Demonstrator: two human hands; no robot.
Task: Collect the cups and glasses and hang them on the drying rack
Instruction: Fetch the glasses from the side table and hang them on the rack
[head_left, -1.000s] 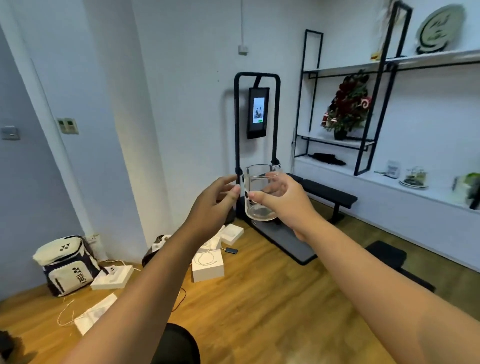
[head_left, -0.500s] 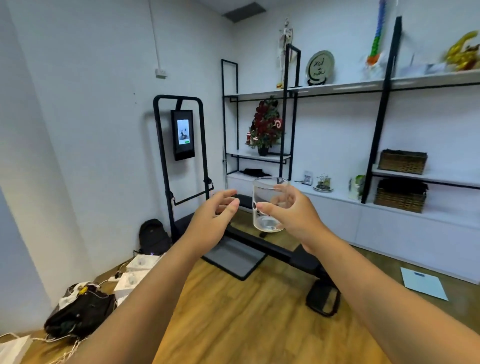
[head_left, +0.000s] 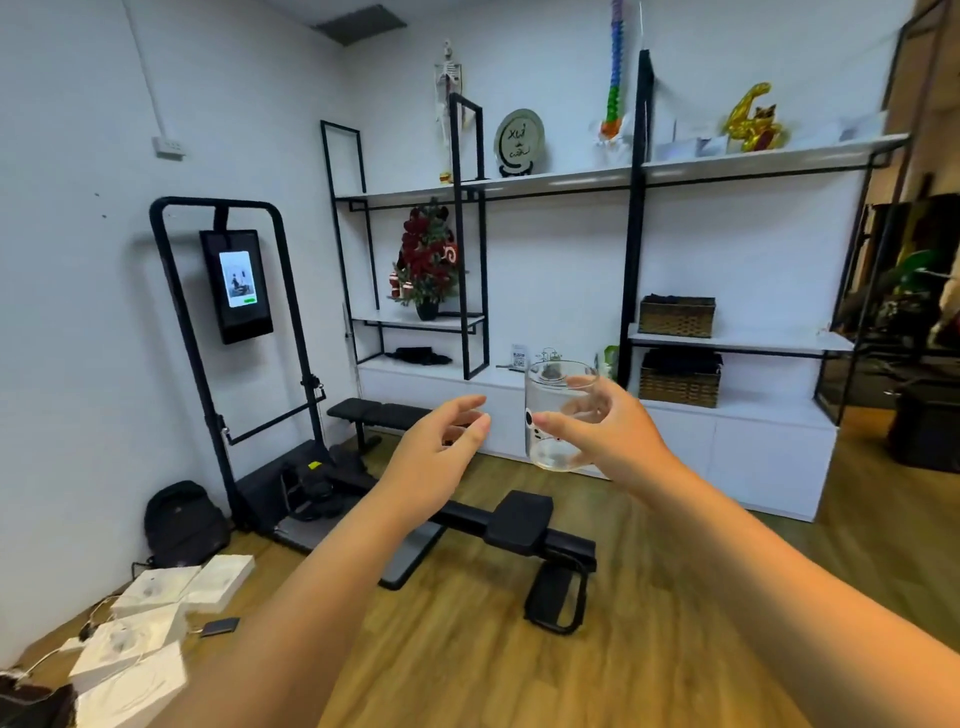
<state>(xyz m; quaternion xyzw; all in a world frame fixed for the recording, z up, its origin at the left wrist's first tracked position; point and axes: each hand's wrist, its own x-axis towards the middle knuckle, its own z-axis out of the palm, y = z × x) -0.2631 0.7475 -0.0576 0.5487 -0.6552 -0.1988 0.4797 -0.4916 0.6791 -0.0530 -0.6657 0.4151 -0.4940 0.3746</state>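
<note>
Clear glass (head_left: 558, 415) grasped upright by right hand (head_left: 605, 434); left hand (head_left: 441, 444) released at 9 o'clock. Carrying step; next, locate rack.

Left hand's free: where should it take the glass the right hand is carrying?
Probably the bare lower wall of the glass, coming from the left hand side. It stands upright, and the right hand wraps its right side, leaving the left face clear.

both bare arms reached forward; the right hand (head_left: 608, 431) gripped a clear drinking glass (head_left: 558, 415), the left hand (head_left: 441, 447) hovered beside it, fingers relaxed.
</note>
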